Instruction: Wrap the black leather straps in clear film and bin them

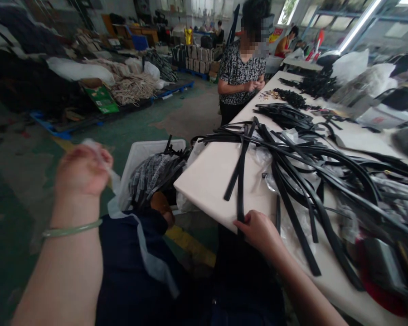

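Observation:
Raised at the left, my left hand (83, 170) is closed around one end of a translucent plastic strip (153, 268). The strip curls down over my dark trousers, its lower end loose. My right hand (258, 230), low at the table's near edge, pinches the end of a flat black strap (240, 190) between thumb and fingers. That strap lies across the pale table (204, 181), crossing another short black strap (231, 183). Beside the hand spreads a tangle of long black straps (295, 176), with clear plastic wrapping among them.
A white bin (129, 163) holding plastic-wrapped straps (149, 174) stands on the floor left of the table corner. Across the table's far side stands a co-worker (243, 68), hands together. A red-and-grey object (384, 267) sits at the near right. Pallets with heaped goods (132, 86) lie behind.

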### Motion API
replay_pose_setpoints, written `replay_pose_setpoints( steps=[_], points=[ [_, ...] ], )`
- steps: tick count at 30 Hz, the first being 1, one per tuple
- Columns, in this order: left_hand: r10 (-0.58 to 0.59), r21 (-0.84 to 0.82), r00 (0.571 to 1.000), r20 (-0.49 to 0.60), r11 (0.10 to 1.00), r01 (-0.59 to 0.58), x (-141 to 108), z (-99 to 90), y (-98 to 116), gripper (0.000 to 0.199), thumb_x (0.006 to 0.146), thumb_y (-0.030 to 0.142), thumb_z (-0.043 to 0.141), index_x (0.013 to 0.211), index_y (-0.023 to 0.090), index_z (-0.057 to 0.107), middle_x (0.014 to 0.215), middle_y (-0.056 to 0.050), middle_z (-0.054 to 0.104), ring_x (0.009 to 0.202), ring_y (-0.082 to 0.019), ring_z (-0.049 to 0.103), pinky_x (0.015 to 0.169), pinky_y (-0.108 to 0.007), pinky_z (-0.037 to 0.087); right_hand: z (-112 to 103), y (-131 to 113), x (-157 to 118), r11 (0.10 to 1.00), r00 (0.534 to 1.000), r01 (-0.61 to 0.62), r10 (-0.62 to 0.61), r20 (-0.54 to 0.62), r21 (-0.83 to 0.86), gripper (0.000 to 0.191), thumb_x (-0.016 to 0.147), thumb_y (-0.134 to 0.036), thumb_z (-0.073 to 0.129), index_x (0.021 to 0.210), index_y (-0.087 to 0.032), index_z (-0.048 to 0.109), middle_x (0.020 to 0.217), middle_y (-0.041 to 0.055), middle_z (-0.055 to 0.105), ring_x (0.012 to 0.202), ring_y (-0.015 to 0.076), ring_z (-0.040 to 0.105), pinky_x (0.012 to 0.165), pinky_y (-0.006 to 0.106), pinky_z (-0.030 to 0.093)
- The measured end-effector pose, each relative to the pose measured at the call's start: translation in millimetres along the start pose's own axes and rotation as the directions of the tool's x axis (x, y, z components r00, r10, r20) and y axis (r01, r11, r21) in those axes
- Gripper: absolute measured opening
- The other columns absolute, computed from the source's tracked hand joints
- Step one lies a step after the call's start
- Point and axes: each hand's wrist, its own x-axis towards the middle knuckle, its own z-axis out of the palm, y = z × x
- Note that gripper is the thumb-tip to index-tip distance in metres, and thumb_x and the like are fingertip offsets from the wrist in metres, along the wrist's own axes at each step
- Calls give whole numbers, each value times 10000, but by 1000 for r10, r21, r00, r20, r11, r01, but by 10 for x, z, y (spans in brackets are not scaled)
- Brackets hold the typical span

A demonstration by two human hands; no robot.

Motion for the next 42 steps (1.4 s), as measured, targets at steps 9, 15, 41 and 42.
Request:
replay_pose_setpoints(
  steps=[9,15,41,42],
  points=[
    [-318,208,649,691,947,243,-1086,1349,-657,299,638,322,757,622,91,568,688,-8,516,619,-77,454,579,-202,345,-183,20,-192,328,893,-160,-353,278,931,271,831,-450,549,847,-179,539,720,-3,571,383,28,333,375,182,194],
    [-391,153,480,785,874,462,-1253,1397,-766,459,600,243,787,1003,114,608,862,-30,568,761,-104,521,666,-205,389,-246,-45,-168,-11,984,-87,-156,85,996,214,827,-349,609,891,-154,548,695,28,609,383,10,391,357,123,246],
    [-364,228,515,776,923,309,-1216,1556,-689,221,746,308,676,779,91,653,737,-37,629,685,-99,549,647,-203,411,-37,-476,-86,494,986,23,-153,61,869,349,776,-463,628,765,-115,650,564,27,572,378,52,362,356,190,216],
    [-361,231,531,767,927,295,-1210,1554,-693,222,732,308,689,748,90,654,706,-33,626,662,-96,543,630,-201,406,-52,-462,-77,435,992,47,-128,11,899,333,786,-454,621,796,-122,650,613,40,599,382,52,361,355,195,218]
  ],
)
